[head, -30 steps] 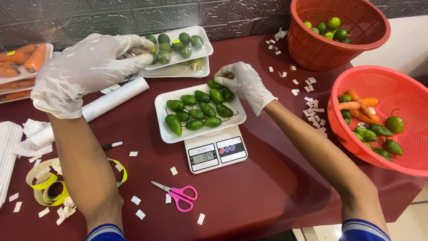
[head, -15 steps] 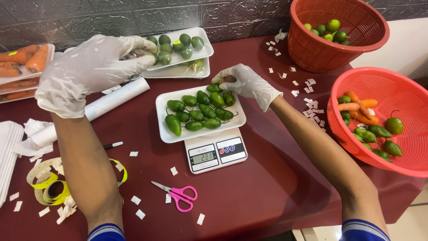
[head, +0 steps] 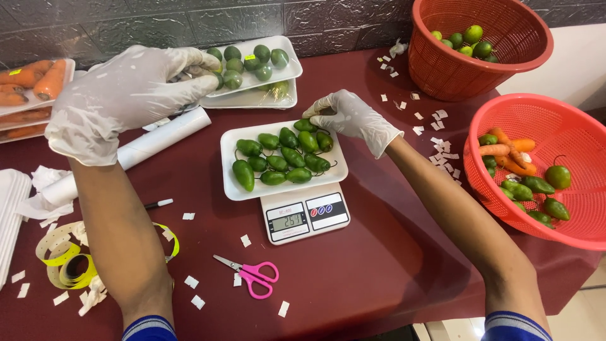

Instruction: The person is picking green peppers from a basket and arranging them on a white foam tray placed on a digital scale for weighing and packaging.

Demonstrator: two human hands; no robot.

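Head view, front edge: pink scissors (head: 252, 275) lie on the dark red table (head: 379, 278), among scattered white paper scraps (head: 191, 281); yellow tape coils (head: 63, 262) sit at the left.
Scale: a small white digital scale (head: 305, 216) stands just behind the scissors, its display lit.
Tray on scale: a white foam tray (head: 228, 146) rests on the scale, filled with green peppers (head: 281, 158).
Right hand: gloved right hand (head: 351, 118) is at the tray's far right corner, fingers curled onto the rim beside the peppers; whether it pinches a pepper or only the rim, I cannot tell.
Left hand: gloved left hand (head: 120, 95) is raised over the table's left, fingers loosely bent, fingertips touching the rear tray's edge, gripping nothing clearly.
Rear tray: stacked white trays (head: 287, 69) hold wrapped green limes (head: 249, 62).
Left side: a white roll (head: 161, 139) and a tray of carrots (head: 25, 85).
Right side: near red basket (head: 568, 120) holds peppers and carrots; far red basket (head: 505, 63) holds limes.
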